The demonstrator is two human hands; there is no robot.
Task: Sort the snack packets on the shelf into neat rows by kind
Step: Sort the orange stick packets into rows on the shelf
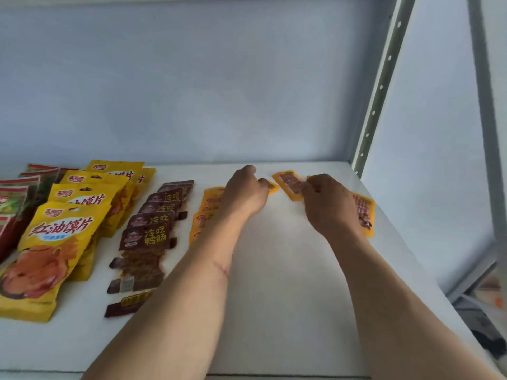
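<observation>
While your forearms reach over the white shelf (pixel 274 297), the nearest packets lie at your left: a row of large yellow packets (pixel 46 250), then a row of dark brown packets (pixel 148 231) beside it; further in, a row of small orange packets (pixel 204 215) sits partly hidden under your left wrist; your left hand (pixel 244 193) curls its fingers on the edge of one orange packet (pixel 273 187); your right hand (pixel 329 204) pinches a tilted orange packet (pixel 289 185), with another loose orange packet (pixel 365 212) just behind it; red packets (pixel 16 198) lie at the far left edge.
</observation>
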